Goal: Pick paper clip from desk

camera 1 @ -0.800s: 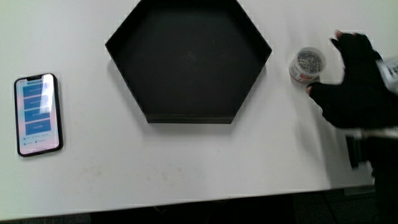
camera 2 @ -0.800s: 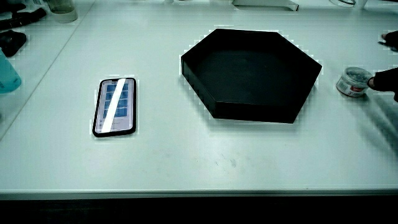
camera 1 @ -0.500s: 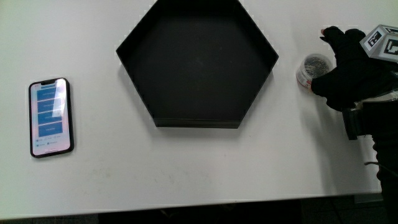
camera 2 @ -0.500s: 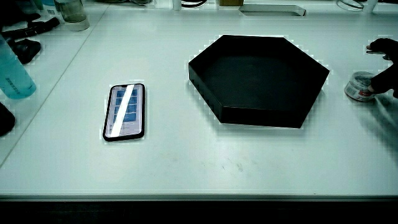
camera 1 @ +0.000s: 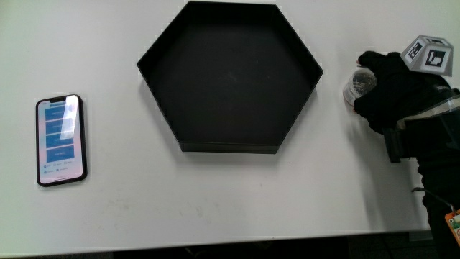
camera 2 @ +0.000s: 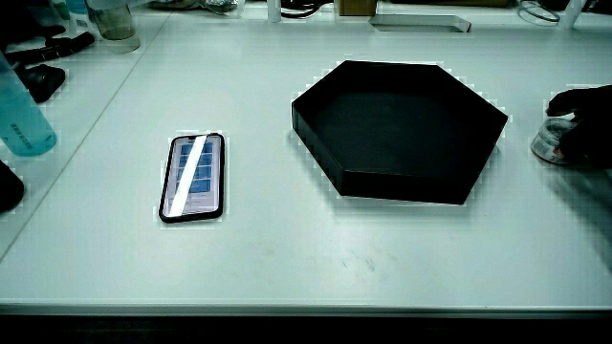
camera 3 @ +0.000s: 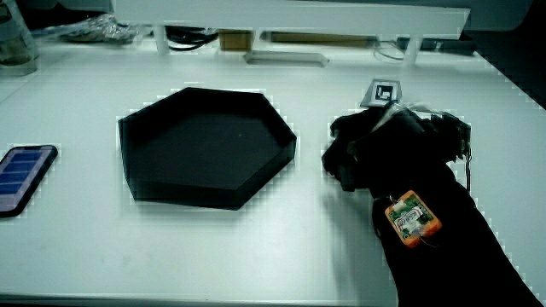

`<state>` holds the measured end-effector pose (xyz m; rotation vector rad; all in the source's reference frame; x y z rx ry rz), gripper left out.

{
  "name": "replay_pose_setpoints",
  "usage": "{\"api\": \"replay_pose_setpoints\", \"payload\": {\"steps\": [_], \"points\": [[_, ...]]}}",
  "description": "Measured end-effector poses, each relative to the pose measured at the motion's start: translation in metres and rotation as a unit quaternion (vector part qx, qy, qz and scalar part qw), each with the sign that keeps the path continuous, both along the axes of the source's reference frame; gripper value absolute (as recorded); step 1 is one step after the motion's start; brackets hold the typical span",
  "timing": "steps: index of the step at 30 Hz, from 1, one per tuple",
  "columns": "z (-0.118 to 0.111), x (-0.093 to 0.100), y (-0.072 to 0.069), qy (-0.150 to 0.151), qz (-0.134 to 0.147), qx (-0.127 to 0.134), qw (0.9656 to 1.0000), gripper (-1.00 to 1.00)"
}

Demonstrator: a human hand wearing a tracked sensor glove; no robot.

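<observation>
A small round tub of paper clips (camera 1: 356,82) stands on the white table beside the black hexagonal tray (camera 1: 153,56). The gloved hand (camera 1: 392,90) lies over the tub, one finger curled round the part farther from the person and the thumb against the nearer part. Only a sliver of the tub shows past the fingers in the main view and in a side view (camera 2: 546,144). In a side view the hand (camera 3: 375,153) hides the tub completely. The patterned cube (camera 1: 429,55) sits on the back of the hand.
A phone (camera 1: 61,139) with a lit screen lies on the table, with the tray between it and the tub. A blue bottle (camera 2: 21,119) and a jar (camera 2: 113,19) stand at the table's edge. Cables and a low white partition (camera 3: 290,17) run along the table.
The hand has moved from beside the tub onto it, and its fingers have closed round it. Tray and phone have not moved.
</observation>
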<state>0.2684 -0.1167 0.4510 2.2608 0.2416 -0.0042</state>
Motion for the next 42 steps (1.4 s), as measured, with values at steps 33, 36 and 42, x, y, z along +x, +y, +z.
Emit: {"api": "replay_pose_setpoints", "payload": {"steps": [33, 36, 42], "points": [[0.035, 0.002, 0.019, 0.007, 0.011, -0.032, 0.9994, 1.00], [0.037, 0.005, 0.020, -0.004, 0.006, -0.022, 0.9997, 1.00], [0.036, 0.015, 0.022, -0.028, 0.020, -0.032, 0.9989, 1.00]]}}
